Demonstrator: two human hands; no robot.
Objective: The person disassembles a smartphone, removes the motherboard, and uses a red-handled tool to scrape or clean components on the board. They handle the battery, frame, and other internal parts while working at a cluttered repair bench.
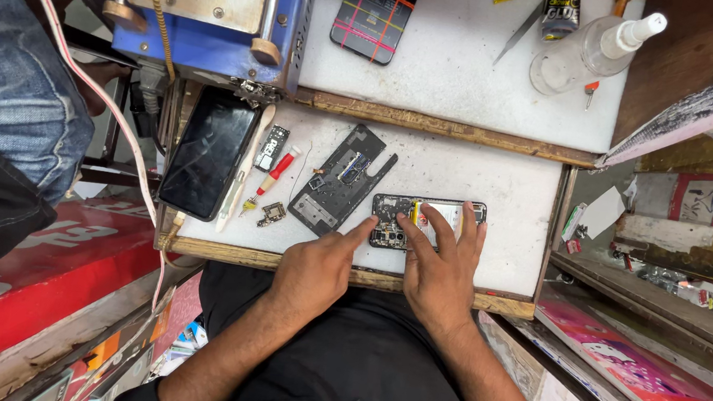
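both my hands rest flat on the opened phone [428, 223], steadying it: left hand [315, 266] fingertip at its edge, right hand [440, 265] spread unclenched over it. its back cover [343, 182] lies just beside, out of my way.

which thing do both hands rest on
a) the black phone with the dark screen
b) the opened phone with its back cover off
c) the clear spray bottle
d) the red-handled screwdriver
b: the left hand and right hand both touch the opened phone with its back cover off on the white work mat.

Repair workshop — opened phone [428, 223], tweezers [521, 31].
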